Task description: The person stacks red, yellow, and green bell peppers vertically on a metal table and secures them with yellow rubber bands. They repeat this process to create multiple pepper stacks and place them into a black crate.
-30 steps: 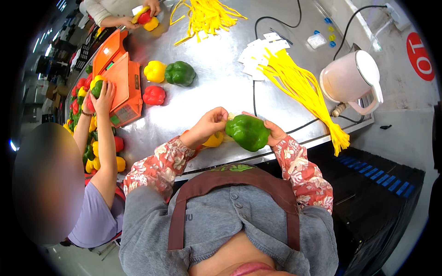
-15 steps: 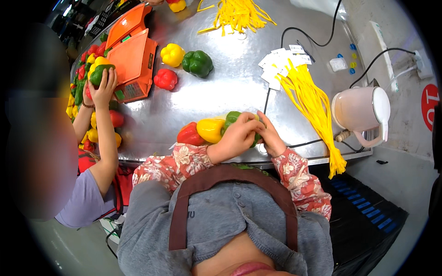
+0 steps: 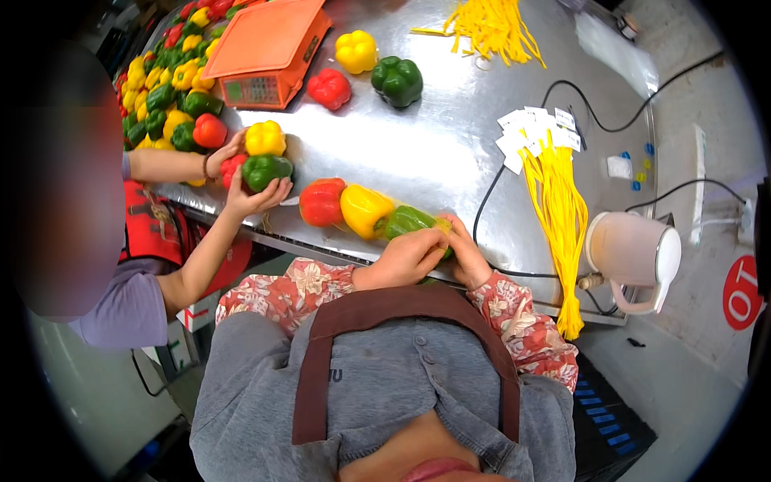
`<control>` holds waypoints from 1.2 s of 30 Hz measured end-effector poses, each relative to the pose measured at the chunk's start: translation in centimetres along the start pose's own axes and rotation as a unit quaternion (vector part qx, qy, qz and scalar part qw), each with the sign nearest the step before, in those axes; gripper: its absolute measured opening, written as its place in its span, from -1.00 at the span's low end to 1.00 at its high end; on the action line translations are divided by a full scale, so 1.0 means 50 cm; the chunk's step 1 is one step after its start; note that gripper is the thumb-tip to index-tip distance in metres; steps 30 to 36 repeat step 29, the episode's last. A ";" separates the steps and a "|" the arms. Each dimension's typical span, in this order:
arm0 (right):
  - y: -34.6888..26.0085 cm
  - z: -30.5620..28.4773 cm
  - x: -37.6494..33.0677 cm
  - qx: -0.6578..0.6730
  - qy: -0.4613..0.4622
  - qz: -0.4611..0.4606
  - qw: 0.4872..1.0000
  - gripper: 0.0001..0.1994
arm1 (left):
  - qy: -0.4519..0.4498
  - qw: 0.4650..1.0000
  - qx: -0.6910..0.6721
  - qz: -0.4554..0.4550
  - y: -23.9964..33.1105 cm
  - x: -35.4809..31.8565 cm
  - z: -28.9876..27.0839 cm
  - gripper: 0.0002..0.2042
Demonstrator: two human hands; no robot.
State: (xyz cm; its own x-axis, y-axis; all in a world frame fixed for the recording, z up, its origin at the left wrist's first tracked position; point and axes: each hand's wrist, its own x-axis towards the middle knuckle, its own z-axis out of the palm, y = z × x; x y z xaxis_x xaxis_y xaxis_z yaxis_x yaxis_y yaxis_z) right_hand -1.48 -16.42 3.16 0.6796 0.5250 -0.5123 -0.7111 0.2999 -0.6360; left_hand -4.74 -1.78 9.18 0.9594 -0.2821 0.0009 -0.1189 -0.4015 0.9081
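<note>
Left hand (image 3: 405, 257) and right hand (image 3: 464, 253) gripping green pepper (image 3: 405, 218), steel table (image 3: 450, 153)

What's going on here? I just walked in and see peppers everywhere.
A person stands at a steel table, both hands, left hand and right hand, on a green pepper lined up with a yellow pepper and a red pepper. Beside them, a co-worker's hands gather three more peppers near an orange scale.

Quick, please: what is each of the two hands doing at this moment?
Left hand: closed on the green bell pepper, at the end of a red-yellow-green row.
Right hand: on the same pepper's right end; how firmly it grips cannot be told.
</note>
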 end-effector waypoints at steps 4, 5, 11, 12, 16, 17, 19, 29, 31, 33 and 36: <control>0.028 0.010 -0.005 0.081 0.055 0.048 0.994 -0.75 | -0.024 0.999 0.026 -0.016 -0.003 -0.018 -0.008 -0.84; 0.033 0.007 -0.010 0.039 0.055 0.072 0.995 -0.77 | -0.040 0.998 0.034 -0.031 0.004 -0.022 -0.020 -0.84; 0.066 -0.100 -0.032 -0.412 0.003 0.017 0.911 -0.82 | -0.002 0.976 0.119 -0.180 -0.026 -0.093 -0.052 -0.87; 0.068 -0.110 -0.041 -0.515 -0.021 -0.040 0.856 -0.81 | 0.009 0.972 0.153 -0.180 -0.031 -0.103 -0.055 -0.88; 0.088 -0.126 -0.056 -0.583 -0.099 -0.201 0.781 -0.83 | 0.007 0.980 0.136 -0.147 -0.066 -0.129 -0.048 -0.89; 0.083 -0.118 -0.057 -0.465 -0.074 -0.100 0.877 -0.84 | 0.019 0.984 0.105 -0.141 -0.073 -0.132 -0.040 -0.89; 0.058 -0.091 -0.057 -0.188 -0.013 0.108 0.976 -0.86 | 0.043 0.990 0.041 -0.126 -0.080 -0.131 -0.024 -0.88; -0.307 0.198 -0.028 -0.395 -0.324 -0.104 0.853 -0.82 | 0.248 0.958 0.142 -0.025 0.153 -0.061 -0.329 -0.84; -0.307 0.198 -0.028 -0.395 -0.324 -0.104 0.853 -0.82 | 0.248 0.958 0.142 -0.025 0.153 -0.061 -0.329 -0.84; -0.307 0.198 -0.028 -0.395 -0.324 -0.104 0.853 -0.82 | 0.248 0.958 0.142 -0.025 0.153 -0.061 -0.329 -0.84; -0.307 0.198 -0.028 -0.395 -0.324 -0.104 0.853 -0.82 | 0.248 0.958 0.142 -0.025 0.153 -0.061 -0.329 -0.84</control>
